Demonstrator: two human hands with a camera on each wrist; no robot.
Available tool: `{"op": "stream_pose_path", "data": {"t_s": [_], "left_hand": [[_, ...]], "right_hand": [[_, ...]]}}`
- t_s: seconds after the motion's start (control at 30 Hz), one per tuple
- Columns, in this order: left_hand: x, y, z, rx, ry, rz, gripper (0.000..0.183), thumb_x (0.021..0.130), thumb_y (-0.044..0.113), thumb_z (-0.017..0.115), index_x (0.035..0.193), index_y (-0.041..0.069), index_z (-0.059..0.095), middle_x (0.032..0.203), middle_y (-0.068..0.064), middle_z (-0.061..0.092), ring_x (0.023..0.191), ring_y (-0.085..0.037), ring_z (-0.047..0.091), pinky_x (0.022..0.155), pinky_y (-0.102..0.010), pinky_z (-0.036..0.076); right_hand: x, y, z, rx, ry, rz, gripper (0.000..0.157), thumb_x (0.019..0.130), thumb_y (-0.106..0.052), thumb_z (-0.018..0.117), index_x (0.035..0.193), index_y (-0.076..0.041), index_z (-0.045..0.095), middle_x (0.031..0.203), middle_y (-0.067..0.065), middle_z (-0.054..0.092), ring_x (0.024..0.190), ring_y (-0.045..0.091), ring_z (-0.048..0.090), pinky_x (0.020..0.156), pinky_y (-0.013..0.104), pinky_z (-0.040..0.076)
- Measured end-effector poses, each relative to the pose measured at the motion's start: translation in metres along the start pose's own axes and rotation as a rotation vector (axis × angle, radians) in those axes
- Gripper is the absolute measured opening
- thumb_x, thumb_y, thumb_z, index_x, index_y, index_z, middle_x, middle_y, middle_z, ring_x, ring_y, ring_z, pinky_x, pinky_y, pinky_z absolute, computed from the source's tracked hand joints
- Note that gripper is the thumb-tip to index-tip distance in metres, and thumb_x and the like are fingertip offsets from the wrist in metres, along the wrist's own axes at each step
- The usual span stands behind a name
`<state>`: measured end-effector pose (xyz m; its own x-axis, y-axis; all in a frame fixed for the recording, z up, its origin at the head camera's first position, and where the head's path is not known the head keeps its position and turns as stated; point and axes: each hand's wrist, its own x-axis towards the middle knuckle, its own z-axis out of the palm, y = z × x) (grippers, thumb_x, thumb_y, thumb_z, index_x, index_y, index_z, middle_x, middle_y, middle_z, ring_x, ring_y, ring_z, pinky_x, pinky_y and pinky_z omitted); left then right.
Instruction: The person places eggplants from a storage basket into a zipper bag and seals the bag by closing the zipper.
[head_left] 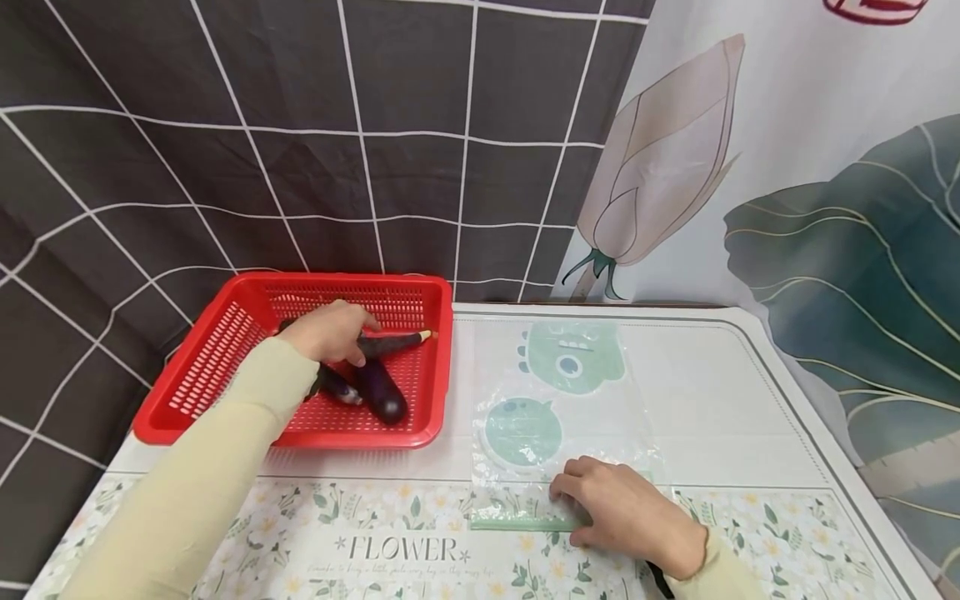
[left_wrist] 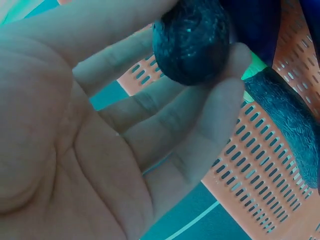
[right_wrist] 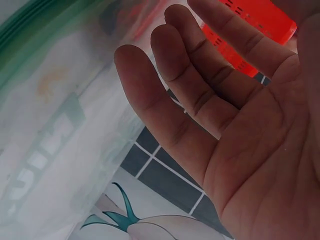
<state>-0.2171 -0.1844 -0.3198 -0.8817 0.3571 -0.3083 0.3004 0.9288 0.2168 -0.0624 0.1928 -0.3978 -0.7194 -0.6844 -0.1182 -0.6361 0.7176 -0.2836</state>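
Inside a red plastic basket (head_left: 437, 375) lie several dark eggplants, one a glossy purple eggplant (head_left: 384, 395). My left hand (head_left: 330, 331) reaches over the basket's far side and grips a dark, wrinkled eggplant (left_wrist: 192, 50), its blunt end showing between thumb and fingers in the left wrist view. Another eggplant (left_wrist: 290, 125) lies beside the fingers there. At the near end of a clear zip bag (head_left: 592, 425) printed with green cartoon figures, my right hand (head_left: 626, 512) hovers or rests with loosely bent fingers. The right wrist view shows its fingers (right_wrist: 160, 115) holding nothing.
The table (head_left: 720, 392) has a white cover with a floral band and the word FLOWER. A dark gridded curtain (head_left: 405, 167) hangs behind the basket. A pale curtain with a flower print (head_left: 660, 158) hangs at the right.
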Motion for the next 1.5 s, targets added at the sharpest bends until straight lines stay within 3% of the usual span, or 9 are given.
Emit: {"op": "stream_pose_path", "data": {"t_s": [0.47, 1.0, 1.2, 1.37, 1.5], "left_hand": [[-0.002, -0.006, -0.001, 0.039, 0.092, 0.079, 0.030, 0.073, 0.005, 0.075, 0.103, 0.008, 0.071, 0.098, -0.011, 0.067, 0.090, -0.027, 0.058, 0.086, -0.045, 0.046], [-0.010, -0.008, -0.008, -0.020, 0.145, 0.086, 0.032, 0.074, 0.007, 0.075, 0.106, 0.007, 0.071, 0.102, -0.011, 0.067, 0.096, -0.029, 0.057, 0.087, -0.046, 0.045], [-0.014, -0.010, -0.009, -0.026, 0.152, 0.071, 0.033, 0.073, 0.010, 0.076, 0.106, 0.008, 0.071, 0.100, -0.010, 0.067, 0.091, -0.027, 0.056, 0.085, -0.045, 0.045], [-0.017, -0.012, -0.010, -0.040, 0.167, 0.081, 0.034, 0.073, 0.011, 0.077, 0.106, 0.009, 0.070, 0.095, -0.008, 0.068, 0.084, -0.024, 0.057, 0.080, -0.043, 0.047], [-0.020, -0.012, -0.010, -0.053, 0.179, 0.075, 0.035, 0.073, 0.012, 0.077, 0.107, 0.009, 0.070, 0.094, -0.008, 0.068, 0.083, -0.023, 0.057, 0.079, -0.044, 0.047]], "right_hand": [[0.003, 0.005, 0.001, 0.014, -0.026, -0.027, 0.030, 0.066, -0.028, 0.080, 0.093, -0.024, 0.067, 0.087, -0.013, 0.055, 0.066, -0.001, 0.043, 0.057, 0.025, 0.043], [0.004, 0.005, -0.001, 0.006, -0.030, -0.040, 0.017, 0.072, -0.016, 0.073, 0.087, -0.022, 0.067, 0.083, -0.013, 0.057, 0.067, 0.001, 0.047, 0.058, 0.028, 0.045], [0.004, 0.005, -0.003, 0.028, -0.019, -0.044, 0.017, 0.076, -0.009, 0.067, 0.091, -0.018, 0.067, 0.081, -0.012, 0.057, 0.070, 0.001, 0.050, 0.063, 0.026, 0.046], [0.003, 0.004, -0.005, 0.082, -0.017, -0.037, 0.022, 0.079, -0.005, 0.061, 0.098, -0.013, 0.066, 0.079, -0.011, 0.058, 0.062, -0.001, 0.044, 0.061, 0.023, 0.043], [0.002, 0.004, -0.006, 0.074, 0.017, -0.057, 0.020, 0.081, -0.003, 0.059, 0.097, -0.012, 0.067, 0.080, -0.008, 0.062, 0.063, -0.002, 0.049, 0.060, 0.022, 0.045]]}}
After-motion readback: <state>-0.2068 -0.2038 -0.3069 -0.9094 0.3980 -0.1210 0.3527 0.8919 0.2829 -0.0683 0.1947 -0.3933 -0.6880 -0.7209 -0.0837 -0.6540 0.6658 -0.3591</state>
